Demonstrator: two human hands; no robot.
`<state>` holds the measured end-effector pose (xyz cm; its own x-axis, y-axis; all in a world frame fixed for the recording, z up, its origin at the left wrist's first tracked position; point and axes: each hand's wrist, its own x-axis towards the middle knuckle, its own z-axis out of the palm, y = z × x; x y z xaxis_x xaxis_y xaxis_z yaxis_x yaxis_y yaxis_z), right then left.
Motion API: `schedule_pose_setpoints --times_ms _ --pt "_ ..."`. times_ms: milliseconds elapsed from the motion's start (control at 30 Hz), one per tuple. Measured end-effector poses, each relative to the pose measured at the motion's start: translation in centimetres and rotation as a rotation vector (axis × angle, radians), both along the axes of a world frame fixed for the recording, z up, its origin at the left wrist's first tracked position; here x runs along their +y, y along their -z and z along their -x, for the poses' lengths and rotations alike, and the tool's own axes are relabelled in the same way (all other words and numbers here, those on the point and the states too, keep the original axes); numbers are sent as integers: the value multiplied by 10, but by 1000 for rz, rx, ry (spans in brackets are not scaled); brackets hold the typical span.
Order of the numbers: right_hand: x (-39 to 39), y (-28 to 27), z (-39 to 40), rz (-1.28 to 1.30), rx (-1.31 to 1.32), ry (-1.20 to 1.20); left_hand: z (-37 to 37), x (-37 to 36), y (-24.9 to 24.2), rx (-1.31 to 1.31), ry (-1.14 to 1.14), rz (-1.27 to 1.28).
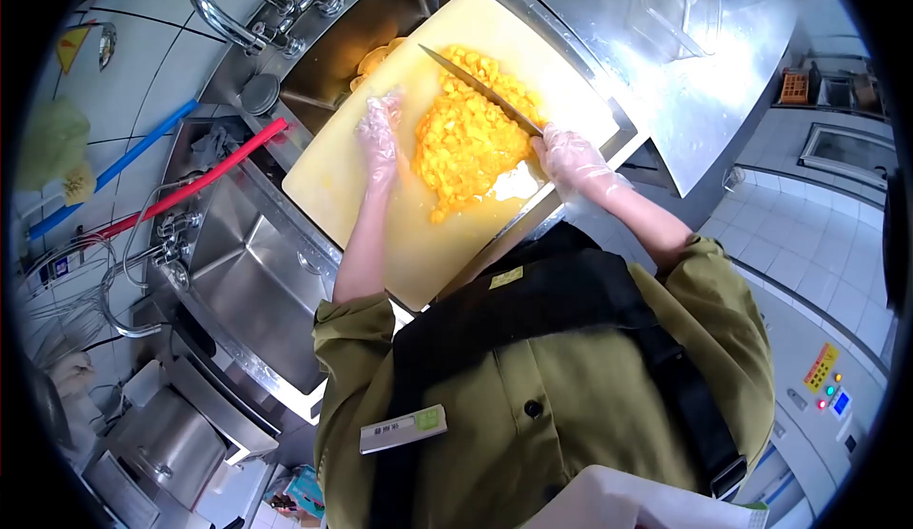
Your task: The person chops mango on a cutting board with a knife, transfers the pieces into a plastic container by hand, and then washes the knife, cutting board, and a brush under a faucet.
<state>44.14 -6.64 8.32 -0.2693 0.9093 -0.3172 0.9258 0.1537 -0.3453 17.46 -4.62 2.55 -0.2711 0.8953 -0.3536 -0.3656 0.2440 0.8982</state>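
A large knife (480, 87) lies across a heap of diced orange-yellow pieces (466, 139) on a pale yellow cutting board (333, 173). My right hand (569, 158), in a clear plastic glove, is closed around the knife's handle at the board's right side. The blade points to the upper left. Over the left part of the board is my left hand (378, 134), also gloved, with its fingers loosely apart and nothing visible in them. It is left of the heap and apart from the knife. Wet glare shows near the heap's lower right edge.
Behind the board, a sink (328, 54) holds some orange-brown pieces (373, 61) under a curved faucet (217, 18). Another steel sink (257, 272) is at the left, near red (204, 179) and blue (128, 163) tubes. A clear container (677, 6) stands on the steel counter (723, 82).
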Motion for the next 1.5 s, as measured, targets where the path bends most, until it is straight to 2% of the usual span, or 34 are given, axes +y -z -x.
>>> schedule_pose_setpoints --times_ms 33,167,200,267,367,467,533,567,633,700,800,900,933,1000,1033,1067,1167,1300,1333,1433,1500 --pt "-3 11 -2 -22 7 -18 3 0 -3 -25 -20 7" --pt "-2 -10 10 24 0 20 10 1 -7 -121 -46 41" --pt "-5 4 6 -27 -14 -109 9 0 -11 -124 -54 36" --pt "3 2 7 11 -39 -80 3 -2 -20 -133 -78 22" --pt "-1 5 8 3 -37 -96 9 -3 -16 -74 16 76" --pt "3 6 7 34 -50 -101 2 -5 -22 -117 9 121" --pt "-3 4 8 68 -51 -93 4 -18 7 -70 53 8" --pt "-1 0 10 48 -40 -89 3 -14 3 -43 76 -67" --pt "-2 -1 9 25 -33 -85 -7 -19 -5 -89 75 22" --pt "1 -1 9 3 -39 -103 -20 -20 -7 -135 35 9" --pt "-1 -27 16 122 -45 -41 -34 -23 1 -176 -41 -82" --pt "-6 -5 12 18 -31 -159 -41 -23 -11 -183 -66 -57" --pt "-2 -2 9 122 -81 -126 -39 -22 -12 -194 -70 -50" --pt "-7 -17 17 127 -74 -82 -39 -28 -12 -200 -76 -32" --pt "-6 -21 20 118 -69 -61 -39 -28 -11 -197 -83 -39" --pt "-9 -17 17 120 -39 -173 -40 -29 -8 -196 -87 -40" --pt "-6 -13 15 159 -108 -152 -37 -33 9 -240 -171 -9" --pt "-15 -14 16 104 -35 -194 -35 -38 -4 -213 -119 -24" --pt "-17 1 14 160 -14 -163 -34 -39 -10 -205 -103 -29" --pt "-15 -25 18 102 21 -170 -34 -43 5 -172 -76 -49" --pt "-15 -30 25 222 5 -110 -31 -33 1 -155 -90 -90"
